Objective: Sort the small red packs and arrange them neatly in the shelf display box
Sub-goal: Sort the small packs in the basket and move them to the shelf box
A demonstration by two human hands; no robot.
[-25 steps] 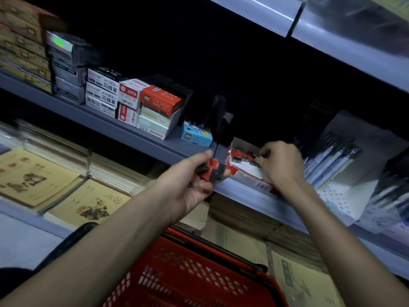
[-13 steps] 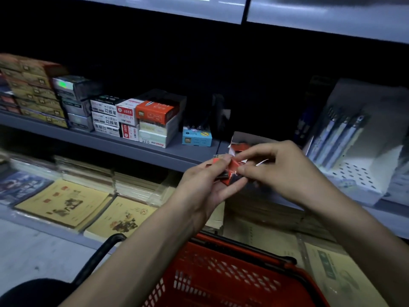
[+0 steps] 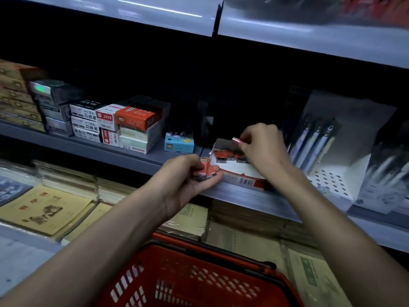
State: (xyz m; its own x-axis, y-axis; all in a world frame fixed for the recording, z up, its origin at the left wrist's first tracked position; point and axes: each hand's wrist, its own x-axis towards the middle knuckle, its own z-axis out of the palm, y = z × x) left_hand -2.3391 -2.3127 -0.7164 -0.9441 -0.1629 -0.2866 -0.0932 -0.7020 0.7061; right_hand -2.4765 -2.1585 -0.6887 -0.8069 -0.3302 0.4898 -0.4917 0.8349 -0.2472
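Note:
A white and red display box (image 3: 239, 177) stands on the grey middle shelf (image 3: 132, 156), with a row of small red packs (image 3: 230, 155) inside it. My left hand (image 3: 188, 180) is in front of the shelf edge, just left of the box, and grips a small bunch of red packs (image 3: 205, 171). My right hand (image 3: 263, 145) is over the box and pinches a single red pack (image 3: 236, 140) above the row. The right part of the box's inside is hidden by this hand.
Stacked stationery boxes (image 3: 124, 127) and a small blue box (image 3: 178, 144) stand left of the display box. A white pen display stand (image 3: 332, 156) is to its right. Notebooks (image 3: 44, 209) lie on the lower shelf. A red shopping basket (image 3: 194, 278) sits below my arms.
My right hand has taken one red pack from the bunch in my left hand and carried it up and right, over the display box. The left hand stays near the shelf edge.

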